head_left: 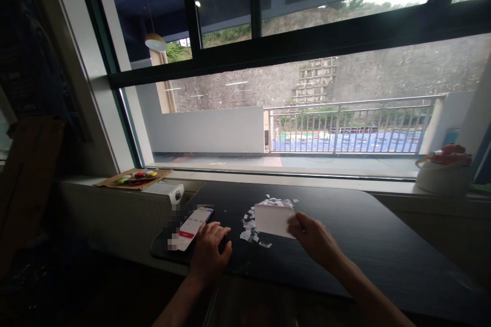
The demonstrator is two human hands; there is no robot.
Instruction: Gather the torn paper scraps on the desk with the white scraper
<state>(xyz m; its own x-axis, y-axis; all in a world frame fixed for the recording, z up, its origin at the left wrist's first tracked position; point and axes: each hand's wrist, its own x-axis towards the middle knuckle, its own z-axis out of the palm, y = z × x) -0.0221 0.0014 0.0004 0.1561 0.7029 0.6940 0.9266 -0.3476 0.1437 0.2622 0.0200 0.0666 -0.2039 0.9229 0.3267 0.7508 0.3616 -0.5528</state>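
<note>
My right hand (307, 235) pinches the right edge of a white sheet of paper or card (273, 219), which is held tilted up above the table. Behind it and to its left lie many small torn paper scraps (248, 225), partly hidden by the sheet. My left hand (211, 246) rests over the table with its fingers apart and holds nothing. Just to its left is a phone (193, 229) with a lit white screen, showing digits and a red button; the fingertips are close to its right edge, and I cannot tell if they touch.
The black table (337, 219) stands against a window sill (276, 176). A radiator (126, 214) is at the left, with a brown board (134, 179) bearing colourful items above it. A white pot (443, 171) sits on the sill at the right. Cardboard (30, 179) leans at far left.
</note>
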